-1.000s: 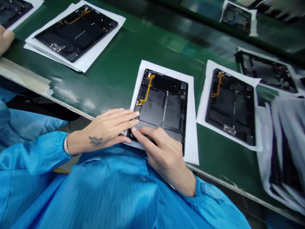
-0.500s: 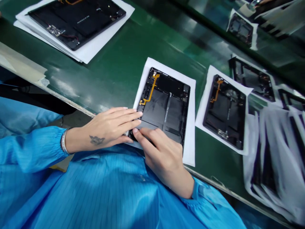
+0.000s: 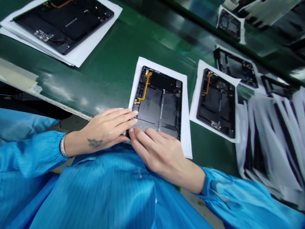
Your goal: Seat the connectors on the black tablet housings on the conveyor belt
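Observation:
An opened tablet (image 3: pixel 152 109) with dark battery cells and an orange flex cable (image 3: pixel 144 92) lies on a white foam sheet (image 3: pixel 185 133) before me. My left hand (image 3: pixel 111 125) rests across the tablet's lower left edge, its fingers stretched out side by side and the thumb below. Close beside those fingertips, my right hand (image 3: pixel 157 148) is closed, with its fingers bent down at the tablet's near edge. Whatever the right fingertips pinch or press is hidden under them. The tablet's near corners are covered by both hands.
Another opened tablet (image 3: pixel 66 25) sits on stacked white sheets at the upper left. To the right lies a further tablet (image 3: pixel 215 105) on its sheet, beside a row of upright white sheets (image 3: pixel 274 143). The green table's front edge (image 3: pixel 69 109) runs diagonally below.
The view has shifted, so the table's things appear further left. My right hand has turned, its wrist swinging out to the right, fingertips still by the tablet's near edge. The left hand keeps its pose.

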`<state>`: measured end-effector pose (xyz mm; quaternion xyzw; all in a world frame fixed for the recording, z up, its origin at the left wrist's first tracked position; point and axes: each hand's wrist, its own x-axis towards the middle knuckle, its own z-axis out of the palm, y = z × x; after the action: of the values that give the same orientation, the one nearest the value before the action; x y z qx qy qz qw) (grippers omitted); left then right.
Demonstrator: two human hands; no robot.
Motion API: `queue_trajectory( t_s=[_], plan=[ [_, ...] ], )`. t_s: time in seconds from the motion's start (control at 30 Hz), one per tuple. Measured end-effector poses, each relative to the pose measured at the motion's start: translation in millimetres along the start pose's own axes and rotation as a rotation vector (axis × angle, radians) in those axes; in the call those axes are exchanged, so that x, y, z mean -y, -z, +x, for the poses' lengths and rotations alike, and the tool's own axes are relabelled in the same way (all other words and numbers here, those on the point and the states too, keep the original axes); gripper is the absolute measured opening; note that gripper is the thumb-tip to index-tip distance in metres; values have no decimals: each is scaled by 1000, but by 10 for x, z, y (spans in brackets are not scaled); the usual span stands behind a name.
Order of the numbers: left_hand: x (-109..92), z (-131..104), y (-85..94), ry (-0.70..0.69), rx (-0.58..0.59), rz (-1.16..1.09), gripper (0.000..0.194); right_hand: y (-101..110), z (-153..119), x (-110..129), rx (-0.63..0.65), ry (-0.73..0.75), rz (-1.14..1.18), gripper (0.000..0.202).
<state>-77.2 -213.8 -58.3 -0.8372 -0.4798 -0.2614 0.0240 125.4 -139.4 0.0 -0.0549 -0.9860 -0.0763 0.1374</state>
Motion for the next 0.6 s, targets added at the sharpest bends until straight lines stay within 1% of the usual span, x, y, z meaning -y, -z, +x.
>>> queue_trajectory(
  t_s=[0.23, 0.33, 0.43, 0.5, 0.53, 0.57, 0.6],
  plan=[
    [-19, 41, 9, -9, -28, 35, 46, -13, 18, -10, 13, 6, 51, 27],
    [-7, 48, 9, -23, -10, 45, 45, -45, 14, -8, -6, 2, 21, 27],
    [20, 37, 33, -37, 17, 43, 46, -113, -64, -29, -23, -33, 41, 25],
    [41, 11, 69, -39, 49, 39, 52, -147, -163, -32, -108, -111, 88, 21],
    [51, -8, 91, -33, 61, 37, 55, -152, -218, -21, -192, -187, 107, 23],
    [59, -31, 114, -23, 64, 33, 58, -147, -273, -1, -295, -294, 130, 31],
    [65, -56, 136, -7, 59, 25, 59, -132, -321, 27, -365, -405, 176, 40]
  ],
)
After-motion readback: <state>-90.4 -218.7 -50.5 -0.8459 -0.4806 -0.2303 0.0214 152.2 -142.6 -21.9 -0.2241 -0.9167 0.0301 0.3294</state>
